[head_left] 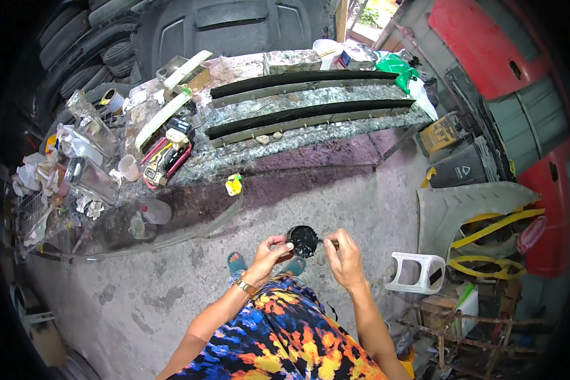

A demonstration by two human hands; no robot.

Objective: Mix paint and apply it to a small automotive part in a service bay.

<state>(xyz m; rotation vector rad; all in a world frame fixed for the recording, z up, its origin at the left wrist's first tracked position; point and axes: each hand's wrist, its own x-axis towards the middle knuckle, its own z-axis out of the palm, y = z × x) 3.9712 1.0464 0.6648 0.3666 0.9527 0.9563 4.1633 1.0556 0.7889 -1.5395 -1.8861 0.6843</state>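
My left hand (273,252) grips a small round black container (303,239), whose dark, crusted surface faces up. My right hand (339,253) is closed just right of the container, with thumb and fingers pinched near its rim; what they hold is too small to make out. Both hands are out in front of my body, over the concrete floor (139,297). Beyond them stands a speckled, paint-stained workbench (168,107), bearing two long dark strips (310,111), pale strips (161,118) at the left and a cluster of hand tools (168,158).
Cans, plastic boxes (92,180) and crumpled paper crowd the bench's left end. At right are a white stool (413,273), a grey fender (443,215), red door panels (475,31) and a rusty rack (468,323). A green bag (396,68) lies on the bench's far right.
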